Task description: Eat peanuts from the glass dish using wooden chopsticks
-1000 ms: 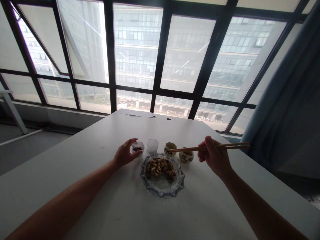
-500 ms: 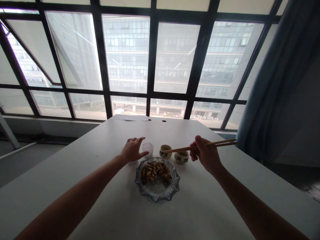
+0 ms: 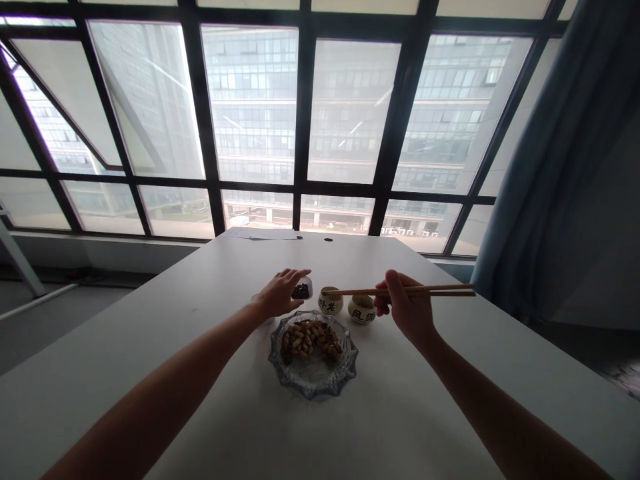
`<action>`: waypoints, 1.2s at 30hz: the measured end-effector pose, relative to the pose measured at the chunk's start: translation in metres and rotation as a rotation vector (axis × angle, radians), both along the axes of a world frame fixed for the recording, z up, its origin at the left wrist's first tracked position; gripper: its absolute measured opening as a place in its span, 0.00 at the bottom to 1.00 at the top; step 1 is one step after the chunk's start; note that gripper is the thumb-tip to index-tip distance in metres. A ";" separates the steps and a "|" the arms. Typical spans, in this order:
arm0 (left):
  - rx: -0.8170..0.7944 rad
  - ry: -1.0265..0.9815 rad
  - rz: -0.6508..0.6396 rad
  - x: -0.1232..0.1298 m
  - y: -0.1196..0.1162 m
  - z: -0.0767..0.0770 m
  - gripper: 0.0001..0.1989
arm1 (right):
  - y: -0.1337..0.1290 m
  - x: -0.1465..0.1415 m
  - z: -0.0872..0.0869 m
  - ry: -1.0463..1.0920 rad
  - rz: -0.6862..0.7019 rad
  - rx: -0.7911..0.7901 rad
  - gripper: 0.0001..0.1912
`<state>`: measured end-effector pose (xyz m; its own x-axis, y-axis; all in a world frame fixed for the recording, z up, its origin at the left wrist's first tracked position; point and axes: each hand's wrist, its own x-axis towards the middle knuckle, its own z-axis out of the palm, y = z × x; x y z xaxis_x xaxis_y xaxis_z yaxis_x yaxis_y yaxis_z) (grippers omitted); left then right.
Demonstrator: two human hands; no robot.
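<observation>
My left hand (image 3: 280, 293) is closed round the side of a small clear cup (image 3: 303, 289), which leans towards me and shows dark bits inside. In my right hand (image 3: 407, 307) is a pair of wooden chopsticks (image 3: 443, 290), their tips pointing left over the rim of a small cream pot (image 3: 331, 303) with dark characters. A second such pot (image 3: 361, 311) stands to its right, beneath the chopsticks. Nearer to me, a scalloped glass dish (image 3: 313, 387) holds a heap of peanut-like pieces (image 3: 305, 339) towards its far side.
Everything stands on a white table (image 3: 200, 373). Papers (image 3: 273, 234) lie at its far edge, near two dark round holes. Behind are large framed windows, with a blue-grey curtain (image 3: 545, 160) at the right.
My left hand has moved right and closed on the clear cup, which is now tilted with its dark contents visible. The chopsticks are more level, their tips slightly higher.
</observation>
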<state>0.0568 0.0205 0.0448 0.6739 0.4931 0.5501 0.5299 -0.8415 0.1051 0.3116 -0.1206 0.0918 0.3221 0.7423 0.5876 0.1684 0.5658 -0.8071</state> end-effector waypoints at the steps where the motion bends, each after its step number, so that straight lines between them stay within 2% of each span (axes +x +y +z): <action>1: 0.004 -0.004 -0.004 -0.001 -0.002 0.000 0.40 | 0.000 -0.004 -0.003 -0.005 -0.029 0.029 0.27; 4: 0.001 -0.024 -0.018 -0.002 -0.005 0.000 0.41 | 0.006 -0.016 -0.013 -0.069 -0.072 0.082 0.24; 7: -0.005 -0.054 -0.033 -0.002 -0.006 -0.001 0.42 | 0.019 -0.028 -0.019 -0.271 -0.021 0.112 0.23; 11: 0.003 -0.075 -0.014 -0.002 -0.005 -0.001 0.40 | 0.037 -0.041 -0.020 -0.571 0.060 0.163 0.23; 14: 0.008 -0.081 0.004 -0.002 -0.005 0.000 0.38 | 0.043 -0.046 -0.018 -0.656 0.073 0.160 0.24; 18: -0.024 -0.038 0.031 0.000 -0.002 0.004 0.37 | 0.034 -0.041 -0.014 -0.521 0.098 0.053 0.26; 24: -0.182 0.151 0.202 0.007 0.004 0.009 0.38 | 0.001 -0.025 -0.011 -0.298 0.172 -0.107 0.28; 26: -0.224 0.195 0.230 0.010 0.004 0.011 0.39 | -0.010 -0.023 -0.010 -0.277 0.230 -0.181 0.28; 29: -0.239 0.217 0.239 0.008 0.002 0.012 0.39 | -0.020 -0.025 -0.010 -0.379 0.398 -0.331 0.28; 32: -0.188 0.164 0.224 -0.005 -0.003 0.011 0.33 | -0.020 -0.028 -0.015 -0.476 0.505 -0.422 0.27; 36: -0.133 0.003 0.252 -0.040 -0.009 0.001 0.29 | -0.009 -0.027 -0.025 -0.475 0.427 -0.363 0.26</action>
